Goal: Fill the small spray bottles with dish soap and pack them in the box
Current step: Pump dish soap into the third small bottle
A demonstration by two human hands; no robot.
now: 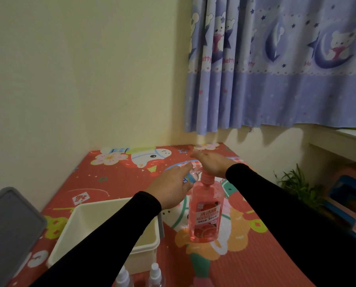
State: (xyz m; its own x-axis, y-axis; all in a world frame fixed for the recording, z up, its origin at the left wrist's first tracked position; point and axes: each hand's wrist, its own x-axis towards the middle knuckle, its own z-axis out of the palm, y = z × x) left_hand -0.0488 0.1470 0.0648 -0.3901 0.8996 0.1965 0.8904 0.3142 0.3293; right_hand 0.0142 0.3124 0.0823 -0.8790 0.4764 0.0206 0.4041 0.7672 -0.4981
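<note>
I've got my left hand point(171, 186) curled round a small clear spray bottle point(190, 177), tilted, its open end up against the pump spout; there's a blue-and-white label band on it and I can't tell whether any soap is inside. My right hand point(211, 163) lies flat, fingers straight, palm pressing the pink pump head point(207, 178) of the dish soap bottle point(205, 212). That bottle stands upright right under both hands: see-through pink, full of pink liquid, with a red-and-white label printed in Chinese characters and citrus slices. Below my left forearm sits the cream plastic box point(84, 226), open-topped. Nearer me than the box, under that same arm, two capped spray bottles point(155, 274) with white tops poke into view. Everything rests on a red cartoon-print mat point(245, 255).
</note>
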